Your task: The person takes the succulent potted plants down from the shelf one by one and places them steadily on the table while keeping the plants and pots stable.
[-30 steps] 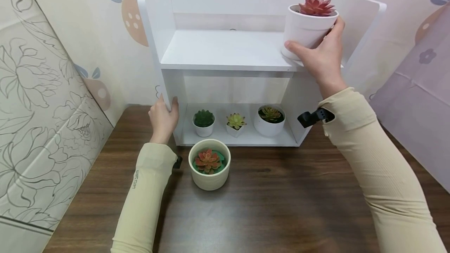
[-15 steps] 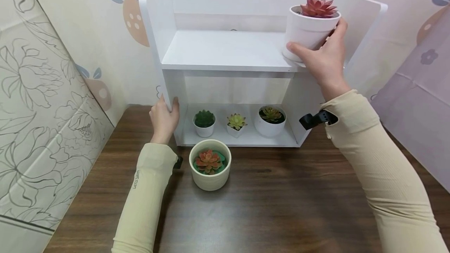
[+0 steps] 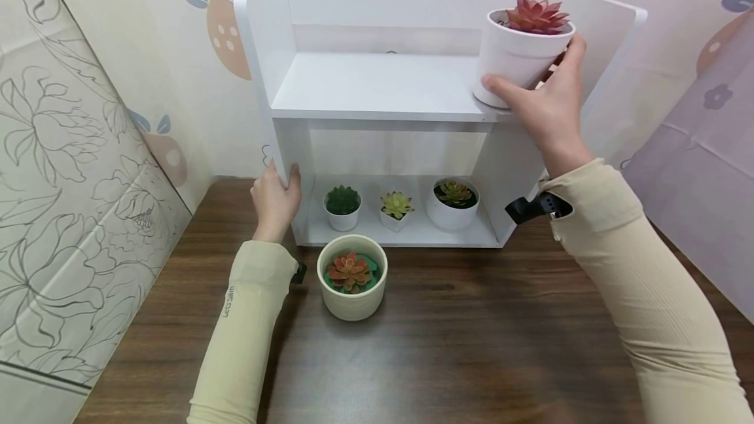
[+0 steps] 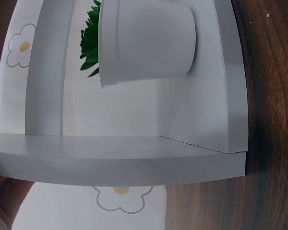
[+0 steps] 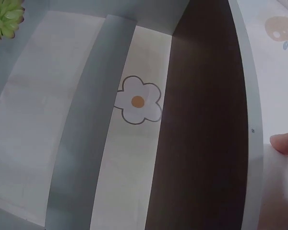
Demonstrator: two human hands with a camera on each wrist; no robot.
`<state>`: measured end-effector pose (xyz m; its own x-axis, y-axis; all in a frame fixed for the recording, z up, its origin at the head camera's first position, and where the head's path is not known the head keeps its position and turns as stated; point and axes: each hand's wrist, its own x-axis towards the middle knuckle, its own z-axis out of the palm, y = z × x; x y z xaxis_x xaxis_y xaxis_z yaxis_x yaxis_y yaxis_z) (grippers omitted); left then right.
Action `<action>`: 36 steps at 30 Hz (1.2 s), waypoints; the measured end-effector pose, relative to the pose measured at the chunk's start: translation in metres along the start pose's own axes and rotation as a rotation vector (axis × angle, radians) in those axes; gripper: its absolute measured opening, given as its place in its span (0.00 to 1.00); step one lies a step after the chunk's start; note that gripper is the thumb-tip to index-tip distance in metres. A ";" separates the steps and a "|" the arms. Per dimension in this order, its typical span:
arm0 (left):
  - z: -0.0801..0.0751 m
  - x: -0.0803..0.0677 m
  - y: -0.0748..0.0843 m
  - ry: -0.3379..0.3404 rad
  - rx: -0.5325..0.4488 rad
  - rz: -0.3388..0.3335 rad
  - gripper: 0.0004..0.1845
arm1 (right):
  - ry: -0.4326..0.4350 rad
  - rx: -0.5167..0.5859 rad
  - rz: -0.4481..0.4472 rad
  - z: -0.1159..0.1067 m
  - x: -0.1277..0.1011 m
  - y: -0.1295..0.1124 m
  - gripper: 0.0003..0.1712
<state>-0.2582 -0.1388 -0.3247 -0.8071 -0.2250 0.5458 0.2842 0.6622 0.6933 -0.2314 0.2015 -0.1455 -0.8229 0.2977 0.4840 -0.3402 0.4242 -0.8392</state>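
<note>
Beige left sleeve [image 3: 238, 319] reads "Let's Slim"; left hand [image 3: 274, 198] grips shelf [image 3: 377, 87], right hand [image 3: 544, 106] holds white pot [image 3: 512, 57].

My arms wear ribbed beige sleeves [image 3: 642, 280], small lettering, possibly "Let's Slim", on the left, a black strap [image 3: 533, 207] at each wrist.

Upper shelf [image 3: 377, 87] lies bare left of the white pot [image 3: 511, 57].
</note>
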 end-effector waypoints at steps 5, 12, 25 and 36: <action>0.000 0.000 0.000 0.004 0.000 0.007 0.19 | -0.008 -0.022 -0.003 -0.001 -0.005 -0.002 0.55; -0.001 0.000 0.000 0.002 -0.006 0.005 0.19 | -0.011 -0.043 -0.016 -0.002 -0.011 -0.006 0.54; -0.001 0.000 0.000 0.009 -0.005 0.003 0.19 | -0.031 0.028 -0.074 -0.005 -0.029 -0.017 0.53; -0.002 0.001 0.000 0.012 -0.006 0.011 0.19 | -0.079 0.148 -0.114 -0.006 -0.046 -0.019 0.53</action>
<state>-0.2583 -0.1406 -0.3236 -0.7980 -0.2263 0.5586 0.2960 0.6602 0.6903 -0.1845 0.1845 -0.1501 -0.8065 0.1840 0.5618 -0.4917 0.3189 -0.8103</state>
